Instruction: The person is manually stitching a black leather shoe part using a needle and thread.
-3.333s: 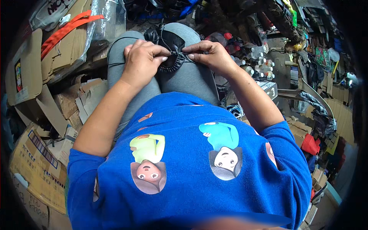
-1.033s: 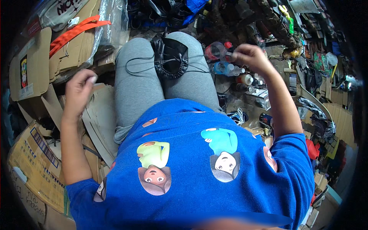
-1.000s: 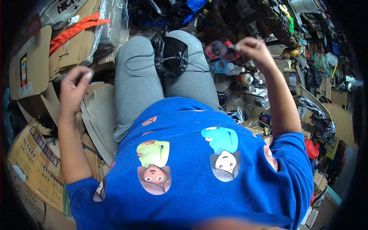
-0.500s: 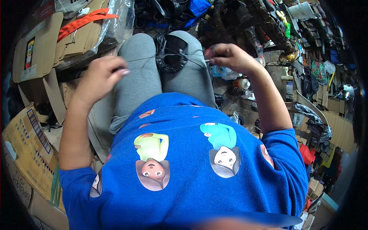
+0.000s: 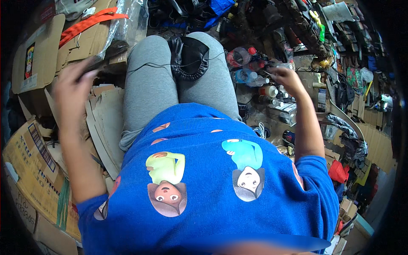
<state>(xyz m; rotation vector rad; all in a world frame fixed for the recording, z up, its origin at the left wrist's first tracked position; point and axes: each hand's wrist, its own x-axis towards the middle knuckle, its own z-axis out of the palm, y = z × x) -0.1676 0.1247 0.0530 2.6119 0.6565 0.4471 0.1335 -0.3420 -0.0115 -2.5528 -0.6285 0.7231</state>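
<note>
On my thighs lies a black shoe upper point(image 5: 195, 53) with a gathered, stitched edge curving round its lower rim. A thin dark thread point(image 5: 148, 64) crosses it and runs out over both thighs. My left hand point(image 5: 74, 83) is raised well to the left, fingers curled and smeared by motion; the thread trails toward it, but its contact with the fingers is too blurred to see. My right hand point(image 5: 287, 79) is held out to the right above some bottles, its fingers pinched on a thin, pale, needle-like piece point(image 5: 269, 73). Neither hand touches the shoe upper.
Cardboard boxes point(image 5: 40, 55) and sheets point(image 5: 104, 123) crowd my left side, with orange strips point(image 5: 91, 24) on top. Plastic bottles point(image 5: 245, 76) stand right of my knee, near a cable coil point(image 5: 261, 131). Dark clutter point(image 5: 191, 15) lies ahead; packed shelves point(image 5: 340, 34) fill the far right.
Both hands have moved outward from the shoe upper, the left one quickly to the left, the right one to the right. The thread now lies longer and looser across my thighs.
</note>
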